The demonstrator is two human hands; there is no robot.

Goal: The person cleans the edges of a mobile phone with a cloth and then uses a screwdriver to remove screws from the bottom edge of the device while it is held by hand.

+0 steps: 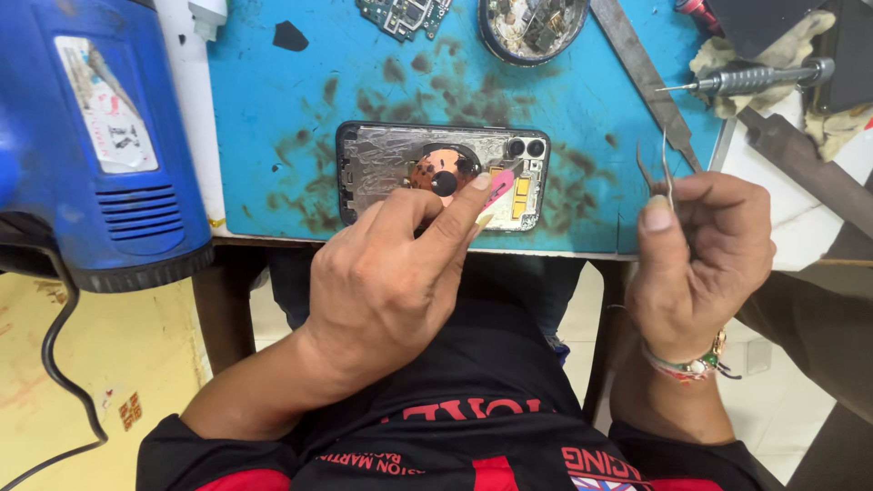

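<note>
We are pinching a thin pink plastic pry pick in our left hand, its tip touching the opened dark-framed phone back housing lying on the stained blue work mat. Our right hand is gripping fine metal tweezers beside it.

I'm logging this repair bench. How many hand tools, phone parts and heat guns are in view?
Hand tools: 4 (tweezers, pink pry tool, screwdriver, metal file)
Phone parts: 2 (phone back housing, circuit board)
Heat guns: 1 (blue)
Total: 7
</note>
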